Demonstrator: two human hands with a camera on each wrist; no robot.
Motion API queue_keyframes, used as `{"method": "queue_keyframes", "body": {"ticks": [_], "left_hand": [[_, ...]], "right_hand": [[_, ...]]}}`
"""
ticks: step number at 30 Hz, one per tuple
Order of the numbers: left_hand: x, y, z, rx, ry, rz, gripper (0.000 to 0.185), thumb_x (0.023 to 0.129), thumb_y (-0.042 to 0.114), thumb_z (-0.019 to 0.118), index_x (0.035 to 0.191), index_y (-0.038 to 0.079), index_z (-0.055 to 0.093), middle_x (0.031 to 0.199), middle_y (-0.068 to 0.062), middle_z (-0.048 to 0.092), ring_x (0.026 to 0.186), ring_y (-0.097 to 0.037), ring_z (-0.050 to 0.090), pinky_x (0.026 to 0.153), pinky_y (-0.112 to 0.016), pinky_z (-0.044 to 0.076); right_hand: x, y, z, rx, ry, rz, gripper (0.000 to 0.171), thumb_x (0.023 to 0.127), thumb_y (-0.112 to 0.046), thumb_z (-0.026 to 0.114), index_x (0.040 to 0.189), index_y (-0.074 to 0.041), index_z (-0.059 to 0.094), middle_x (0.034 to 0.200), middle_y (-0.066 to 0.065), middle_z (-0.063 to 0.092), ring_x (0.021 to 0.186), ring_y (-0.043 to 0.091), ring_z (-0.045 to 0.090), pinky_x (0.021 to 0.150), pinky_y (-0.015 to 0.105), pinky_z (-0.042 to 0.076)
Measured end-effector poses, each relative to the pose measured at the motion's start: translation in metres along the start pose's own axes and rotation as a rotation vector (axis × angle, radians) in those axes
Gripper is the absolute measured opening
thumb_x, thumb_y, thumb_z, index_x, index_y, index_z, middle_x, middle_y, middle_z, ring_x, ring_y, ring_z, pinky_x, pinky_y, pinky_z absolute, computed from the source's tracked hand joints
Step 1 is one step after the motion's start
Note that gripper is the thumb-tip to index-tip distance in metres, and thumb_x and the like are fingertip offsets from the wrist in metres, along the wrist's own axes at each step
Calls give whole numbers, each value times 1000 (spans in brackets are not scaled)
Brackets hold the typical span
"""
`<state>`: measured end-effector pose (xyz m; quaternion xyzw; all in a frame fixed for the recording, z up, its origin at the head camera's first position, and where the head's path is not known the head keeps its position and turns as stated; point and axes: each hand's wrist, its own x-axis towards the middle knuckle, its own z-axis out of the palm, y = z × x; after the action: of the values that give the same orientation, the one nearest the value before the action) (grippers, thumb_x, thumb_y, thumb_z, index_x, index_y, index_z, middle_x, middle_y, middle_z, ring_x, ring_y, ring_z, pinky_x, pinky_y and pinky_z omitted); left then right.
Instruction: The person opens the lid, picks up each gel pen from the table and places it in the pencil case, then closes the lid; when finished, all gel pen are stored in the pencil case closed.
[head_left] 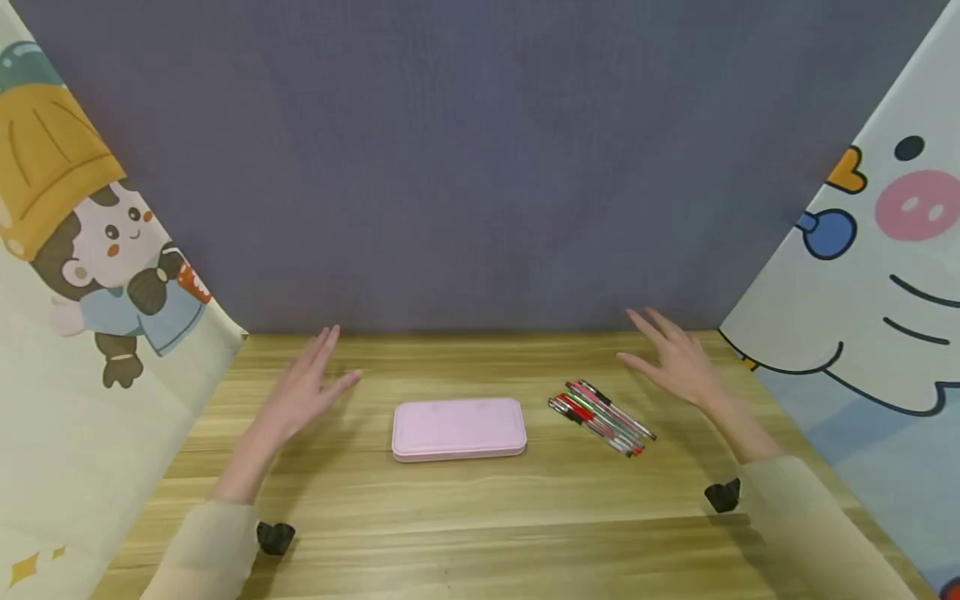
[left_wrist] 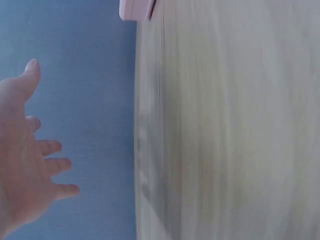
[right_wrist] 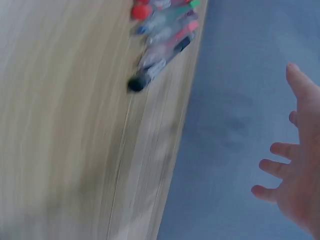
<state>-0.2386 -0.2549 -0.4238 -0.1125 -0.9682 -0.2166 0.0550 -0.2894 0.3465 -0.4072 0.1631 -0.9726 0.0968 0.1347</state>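
A closed pink pencil case [head_left: 458,428] lies flat at the middle of the wooden table [head_left: 480,533]. To its right sits a bundle of several pens [head_left: 602,405] with red, green and black parts, also seen blurred in the right wrist view as pens [right_wrist: 162,37]. My left hand [head_left: 306,388] hovers left of the case, fingers spread and holding nothing; the left wrist view shows the same left hand [left_wrist: 25,160] and a corner of the case [left_wrist: 135,9]. My right hand [head_left: 670,354] hovers just right of the pens, fingers spread, empty, as the right hand [right_wrist: 295,175] also shows.
A blue-grey wall [head_left: 480,167] closes the back of the table. Cartoon-printed cloth panels stand on the left [head_left: 82,275] and the right [head_left: 877,275]. Small black wrist mounts [head_left: 274,537] sit at both sleeves.
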Motion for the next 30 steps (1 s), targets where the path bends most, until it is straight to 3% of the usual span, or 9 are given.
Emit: {"method": "queue_keyframes", "body": {"ticks": [8,14,20,25,30], "left_hand": [[-7,11,14,-173,1,-3,93,101,59,53,166,26,-5,169,-24,23,151,-55,27,123,-73,22],[-15,26,24,-240,-53,-8,95,100,58,56,167,14,5,164,-25,35,148,-53,36,121,-72,29],[-22,40,32,-257,-108,-9,100,96,60,61,167,12,10,165,-21,37,146,-49,41,119,-72,33],[-26,48,38,-271,-149,-3,106,90,61,69,166,9,15,165,-21,37,148,-48,40,120,-71,33],[-29,55,45,-276,-211,-3,113,85,59,75,166,10,13,169,-21,27,153,-48,31,124,-68,26]], "right_hand": [[5,-28,6,139,-18,-11,83,98,-51,63,166,-32,18,165,26,33,143,58,39,109,83,33],[1,-56,19,298,-54,-35,77,99,-49,63,164,-30,26,163,20,40,141,51,46,107,79,40],[-1,-89,29,425,-75,-123,72,97,-41,69,160,-22,39,156,13,52,132,39,58,103,64,53],[-1,-114,37,504,-173,-161,75,96,-45,69,160,-21,38,158,9,49,139,36,54,108,57,53],[-1,-144,45,472,-270,-192,83,92,-52,72,160,-18,38,161,12,45,141,39,52,110,58,52]]}}
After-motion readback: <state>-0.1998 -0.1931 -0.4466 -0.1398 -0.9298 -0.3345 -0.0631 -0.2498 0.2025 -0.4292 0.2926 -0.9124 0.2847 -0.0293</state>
